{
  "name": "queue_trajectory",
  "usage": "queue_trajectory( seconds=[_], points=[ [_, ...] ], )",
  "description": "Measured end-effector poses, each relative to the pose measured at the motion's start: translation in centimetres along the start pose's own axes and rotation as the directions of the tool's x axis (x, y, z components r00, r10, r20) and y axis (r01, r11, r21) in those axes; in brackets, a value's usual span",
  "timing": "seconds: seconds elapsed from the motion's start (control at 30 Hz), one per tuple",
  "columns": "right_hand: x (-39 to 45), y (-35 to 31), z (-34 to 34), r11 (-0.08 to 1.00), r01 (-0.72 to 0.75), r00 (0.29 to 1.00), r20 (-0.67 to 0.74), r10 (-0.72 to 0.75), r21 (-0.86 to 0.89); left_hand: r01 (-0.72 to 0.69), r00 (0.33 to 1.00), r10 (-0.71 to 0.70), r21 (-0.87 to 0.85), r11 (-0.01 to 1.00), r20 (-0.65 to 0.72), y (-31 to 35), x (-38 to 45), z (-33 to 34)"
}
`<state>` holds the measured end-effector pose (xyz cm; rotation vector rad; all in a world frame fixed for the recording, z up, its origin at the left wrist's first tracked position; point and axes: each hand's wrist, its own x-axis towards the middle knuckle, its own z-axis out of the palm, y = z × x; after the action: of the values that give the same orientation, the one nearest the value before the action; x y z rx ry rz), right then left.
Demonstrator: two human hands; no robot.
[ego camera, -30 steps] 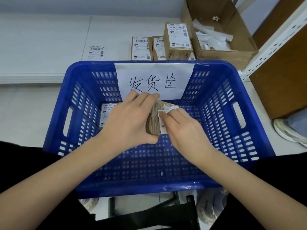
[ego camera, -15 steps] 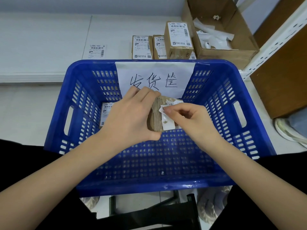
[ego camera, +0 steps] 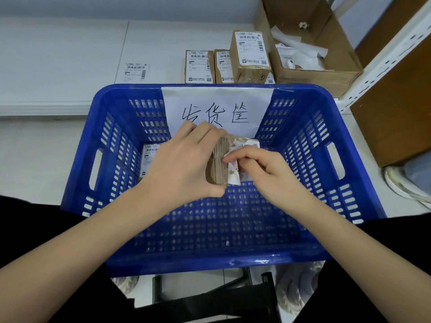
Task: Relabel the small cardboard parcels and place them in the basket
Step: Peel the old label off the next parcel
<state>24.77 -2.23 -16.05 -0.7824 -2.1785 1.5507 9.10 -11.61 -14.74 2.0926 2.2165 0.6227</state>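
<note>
My left hand [ego camera: 184, 166] grips a small cardboard parcel [ego camera: 220, 166] above the blue basket [ego camera: 303, 257], thumb under its near edge and fingers over its far edge. My right hand [ego camera: 263, 173] pinches the white label [ego camera: 234, 174], which is partly peeled off the parcel's top and curls upward. A labelled parcel [ego camera: 149, 159] lies inside the basket at the left, half hidden by my left hand. Three more labelled parcels [ego camera: 249, 54] stand on the white surface behind the basket.
A handwritten paper sign [ego camera: 217, 110] hangs on the basket's far wall. An open cardboard box [ego camera: 310, 73] holding scraps of white paper sits at the back right. A loose label [ego camera: 136, 71] lies on the white surface. A white metal rack post [ego camera: 384, 54] and a brown panel stand at the right.
My right hand has peeled the label further off the parcel, pulling it toward the right. My left hand keeps the parcel in the same place.
</note>
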Motion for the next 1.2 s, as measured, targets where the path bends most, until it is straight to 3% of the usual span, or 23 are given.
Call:
queue_trajectory(
  seconds=[0.07,0.2,0.4,0.67,0.9,1.2],
  points=[
    [0.1,0.1,-0.4,1.000,0.023,0.998,0.054,-0.023,-0.004,0.006,1.000,-0.005,0.013,1.000,-0.022,-0.4,0.2,-0.2],
    [0.2,0.7,-0.9,0.966,0.204,0.974,0.137,-0.183,-0.158,0.031,0.999,-0.030,0.011,0.999,-0.029,-0.7,0.3,-0.3],
    [0.5,0.8,-0.8,0.960,0.240,0.971,0.018,-0.240,-0.146,0.023,0.999,-0.023,0.005,1.000,-0.034,-0.4,0.2,-0.2],
    [0.1,0.8,0.1,0.984,0.159,0.983,-0.084,-0.165,-0.075,0.003,1.000,-0.003,0.037,0.999,-0.003,0.2,0.0,0.1],
    [-0.3,0.2,1.3,0.998,0.017,0.970,-0.244,-0.002,0.058,0.100,0.995,-0.099,0.093,0.991,-0.018,0.9,0.0,0.7],
    [-0.1,0.0,1.6,0.997,-0.058,0.975,-0.217,0.045,-0.056,0.134,0.983,-0.151,0.162,0.978,0.102,1.3,-0.1,1.0]
  ],
)
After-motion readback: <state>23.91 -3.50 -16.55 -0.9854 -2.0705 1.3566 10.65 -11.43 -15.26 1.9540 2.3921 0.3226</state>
